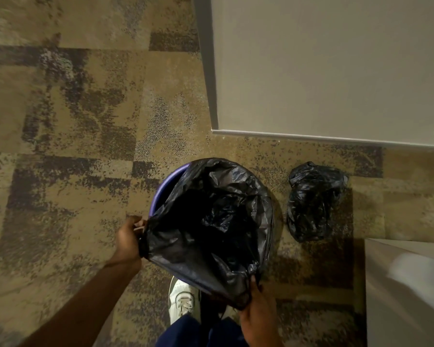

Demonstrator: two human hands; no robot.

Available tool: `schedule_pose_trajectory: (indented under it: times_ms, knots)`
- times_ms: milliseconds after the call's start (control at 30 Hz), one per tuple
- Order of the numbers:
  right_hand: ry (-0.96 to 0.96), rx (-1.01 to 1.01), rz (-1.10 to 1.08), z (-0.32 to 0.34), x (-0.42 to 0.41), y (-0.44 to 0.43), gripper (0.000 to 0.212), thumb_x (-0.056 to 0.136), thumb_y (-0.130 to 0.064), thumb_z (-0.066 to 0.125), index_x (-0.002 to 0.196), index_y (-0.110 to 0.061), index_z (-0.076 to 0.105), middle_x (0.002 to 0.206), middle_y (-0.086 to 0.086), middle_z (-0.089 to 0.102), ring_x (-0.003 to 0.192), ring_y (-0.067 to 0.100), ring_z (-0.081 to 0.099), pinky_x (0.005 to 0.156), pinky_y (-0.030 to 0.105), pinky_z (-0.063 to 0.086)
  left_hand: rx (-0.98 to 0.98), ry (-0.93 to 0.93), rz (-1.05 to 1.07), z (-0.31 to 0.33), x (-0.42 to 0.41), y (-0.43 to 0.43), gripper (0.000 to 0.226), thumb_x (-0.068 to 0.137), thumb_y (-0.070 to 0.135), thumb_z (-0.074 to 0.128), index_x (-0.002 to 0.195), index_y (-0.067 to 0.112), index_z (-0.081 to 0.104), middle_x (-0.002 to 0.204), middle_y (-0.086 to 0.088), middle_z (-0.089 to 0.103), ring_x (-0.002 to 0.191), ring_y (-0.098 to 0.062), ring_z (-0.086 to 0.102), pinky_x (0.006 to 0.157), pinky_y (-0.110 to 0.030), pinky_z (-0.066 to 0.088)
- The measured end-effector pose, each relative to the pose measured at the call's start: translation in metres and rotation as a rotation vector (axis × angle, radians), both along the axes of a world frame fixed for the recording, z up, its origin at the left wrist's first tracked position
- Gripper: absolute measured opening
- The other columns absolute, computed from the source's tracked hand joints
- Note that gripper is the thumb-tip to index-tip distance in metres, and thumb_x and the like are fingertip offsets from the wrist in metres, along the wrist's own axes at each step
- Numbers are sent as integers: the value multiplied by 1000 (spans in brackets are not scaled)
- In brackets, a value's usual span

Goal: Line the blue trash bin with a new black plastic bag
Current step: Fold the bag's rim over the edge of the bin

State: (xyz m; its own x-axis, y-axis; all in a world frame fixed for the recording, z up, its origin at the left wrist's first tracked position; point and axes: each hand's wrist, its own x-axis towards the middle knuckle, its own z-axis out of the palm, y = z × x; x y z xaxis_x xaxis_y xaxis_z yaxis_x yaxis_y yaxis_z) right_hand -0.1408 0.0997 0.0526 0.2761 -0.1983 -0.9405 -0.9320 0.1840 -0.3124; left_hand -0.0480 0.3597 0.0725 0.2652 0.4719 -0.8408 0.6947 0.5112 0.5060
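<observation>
The blue trash bin point(164, 184) stands on the carpet below me; only its far-left rim shows. A black plastic bag point(211, 221) hangs open inside it, its mouth stretched wide and draped over the right rim. My left hand point(128, 240) pinches the bag's edge at the left, just outside the bin. My right hand point(257, 314) grips the bag's edge at the near side, low in the view.
A tied, filled black bag point(311, 201) lies on the carpet right of the bin. A pale wall corner point(323, 71) rises behind. A light surface point(406, 291) fills the lower right. My white shoe point(182, 299) stands under the bag's near edge.
</observation>
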Motion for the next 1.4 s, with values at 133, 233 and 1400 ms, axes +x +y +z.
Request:
schedule_pose_trajectory:
  times_ms: [133, 233, 1400]
  knots:
    - [-29, -64, 34, -10, -6, 12, 38, 88, -15, 62, 123, -5, 51, 95, 7, 61, 79, 15, 60, 70, 33, 49, 30, -13, -163, -6, -9, 8, 42, 83, 37, 43, 44, 23, 53, 46, 6, 60, 40, -14, 58, 40, -17, 41]
    - [-117, -249, 176, -14, 2, 21, 28, 100, -25, 38, 85, -8, 54, 67, 7, 52, 54, 23, 47, 54, 32, 42, 127, -67, -272, -15, -6, 13, 34, 80, 34, 47, 57, 17, 66, 67, -9, 70, 62, -27, 68, 54, -29, 52]
    - [-1140, -630, 1477, 30, 247, 93, 45, 78, -24, 73, 122, -21, 61, 133, 12, 54, 127, 34, 36, 101, 50, 32, -282, -173, -743, -35, 62, 89, 16, 73, 13, 67, 59, 11, 59, 55, 0, 60, 53, -10, 56, 51, -19, 47]
